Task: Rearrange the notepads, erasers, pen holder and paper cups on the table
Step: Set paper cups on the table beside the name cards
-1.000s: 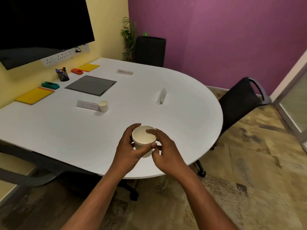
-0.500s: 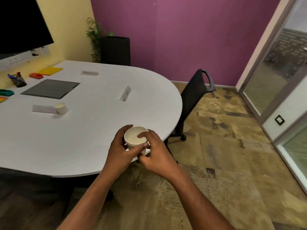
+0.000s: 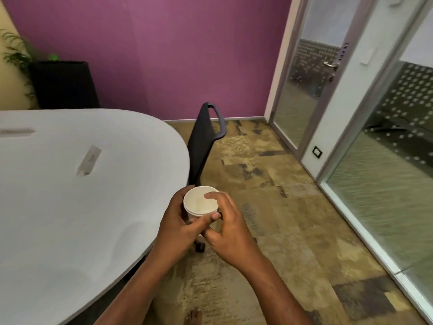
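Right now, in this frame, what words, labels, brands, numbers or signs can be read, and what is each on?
No text can be read in this frame.
The paper cup: plain white, no print showing.
The white card and white strip on the table: too blurred to read.
The wall plate beside the glass door: no lettering legible.

Illumination is even, diffuse and moderately bright. The table (image 3: 70, 207) carries soft grey shadows near its front edge. The wall (image 3: 164, 43) behind the table is lighter toward its top. Motion blur smears the white stand (image 3: 89, 160) on the table and the glass panels (image 3: 386, 195) right of it. Wide-angle distortion tilts the door frame (image 3: 288, 78) right of the table. The paper cup (image 3: 200, 202), at the table's right edge, renders sharpest.
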The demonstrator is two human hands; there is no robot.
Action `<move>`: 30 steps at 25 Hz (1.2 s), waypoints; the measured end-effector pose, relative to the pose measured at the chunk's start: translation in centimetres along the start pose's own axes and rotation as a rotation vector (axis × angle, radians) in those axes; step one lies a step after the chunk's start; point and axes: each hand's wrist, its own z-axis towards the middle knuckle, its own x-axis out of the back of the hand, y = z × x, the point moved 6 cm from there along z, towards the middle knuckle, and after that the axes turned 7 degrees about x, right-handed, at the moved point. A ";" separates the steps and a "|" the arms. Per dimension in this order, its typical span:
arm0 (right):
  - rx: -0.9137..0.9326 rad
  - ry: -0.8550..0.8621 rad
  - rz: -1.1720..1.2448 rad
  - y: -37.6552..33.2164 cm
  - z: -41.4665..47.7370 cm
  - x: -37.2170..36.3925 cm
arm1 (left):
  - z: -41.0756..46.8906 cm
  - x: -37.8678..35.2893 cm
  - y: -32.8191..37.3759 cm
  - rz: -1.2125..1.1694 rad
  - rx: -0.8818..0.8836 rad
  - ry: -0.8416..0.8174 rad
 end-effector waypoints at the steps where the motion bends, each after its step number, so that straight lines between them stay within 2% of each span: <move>1: -0.009 0.051 -0.019 1.3 1.5 1.2 | 2.4 -1.4 0.2 -0.019 -0.015 -0.030; 4: -0.071 0.180 -0.026 4.7 6.6 4.4 | 9.7 -5.1 1.0 -0.075 -0.017 -0.124; 9: -0.067 0.338 -0.029 9.4 13.9 8.0 | 19.6 -9.2 2.0 -0.083 -0.069 -0.263; 16: -0.052 0.381 -0.029 16.9 21.3 12.9 | 29.7 -15.7 1.0 -0.086 -0.064 -0.323; 22: -0.002 0.238 0.006 26.8 31.0 18.2 | 40.7 -21.8 0.5 -0.054 -0.068 -0.138; 30: 0.093 -0.033 0.023 34.7 44.0 23.1 | 52.2 -26.4 1.5 -0.014 -0.056 0.144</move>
